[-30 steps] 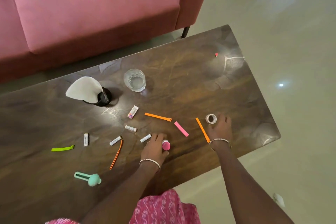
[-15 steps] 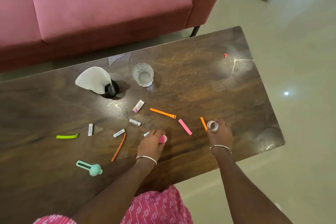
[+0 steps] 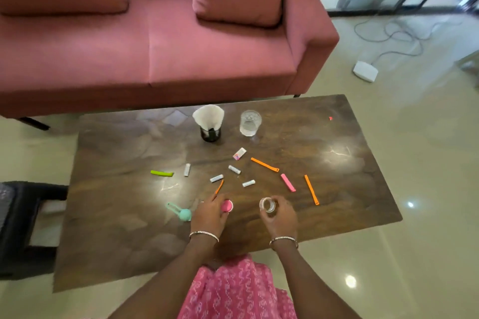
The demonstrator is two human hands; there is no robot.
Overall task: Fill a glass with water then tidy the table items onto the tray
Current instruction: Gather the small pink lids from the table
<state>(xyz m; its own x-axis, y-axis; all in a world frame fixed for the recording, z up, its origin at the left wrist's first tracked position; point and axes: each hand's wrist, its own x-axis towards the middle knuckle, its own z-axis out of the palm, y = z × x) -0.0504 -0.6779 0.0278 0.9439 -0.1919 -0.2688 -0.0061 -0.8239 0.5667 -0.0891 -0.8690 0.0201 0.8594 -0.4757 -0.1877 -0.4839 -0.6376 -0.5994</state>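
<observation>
My left hand (image 3: 209, 212) grips a small round pink item (image 3: 227, 206) just above the dark wooden table (image 3: 337, 189). My right hand (image 3: 280, 216) holds a small clear tape roll (image 3: 268, 205) lifted off the table. A clear glass (image 3: 249, 122) holding some water stands at the far side, next to a black cup with white paper (image 3: 210, 124). Scattered between are orange clips (image 3: 265, 164), a pink clip (image 3: 288, 182), a green clip (image 3: 162, 173), several small white tubes (image 3: 234, 169) and a mint green tool (image 3: 180, 212). No tray is in view.
A pink sofa (image 3: 155, 46) runs along the table's far side. A black chair (image 3: 20, 217) stands at the left. A white box with cables (image 3: 365, 71) lies on the tiled floor at the right. My pink clothing (image 3: 238, 290) fills the near edge.
My right hand picked the tape roll off the table and drew it toward me. My left hand lifted the pink item. The view tilted up, showing more sofa and floor.
</observation>
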